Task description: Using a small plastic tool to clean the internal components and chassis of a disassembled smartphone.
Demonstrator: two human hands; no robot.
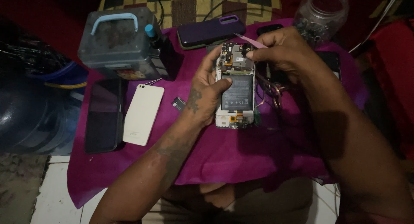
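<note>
Working on an opened phone (236, 88) lying on the purple cloth (241, 155), with the back cover already off and the battery (238, 93) and circuit board (233, 57) showing; the board and battery are still sitting in the frame, so I judge the job roughly midway. The left hand (202, 94) is gripping the phone's left edge, thumb resting on the battery. The right hand (282, 49) is pinching pink tweezers (251, 41), tip touching the board's top. A white cover (143, 114) is lying well apart.

left hand (202, 94): holds the open phone (236, 92);
right hand (280, 49): pokes its top with pink tweezers (252, 42)
</note>
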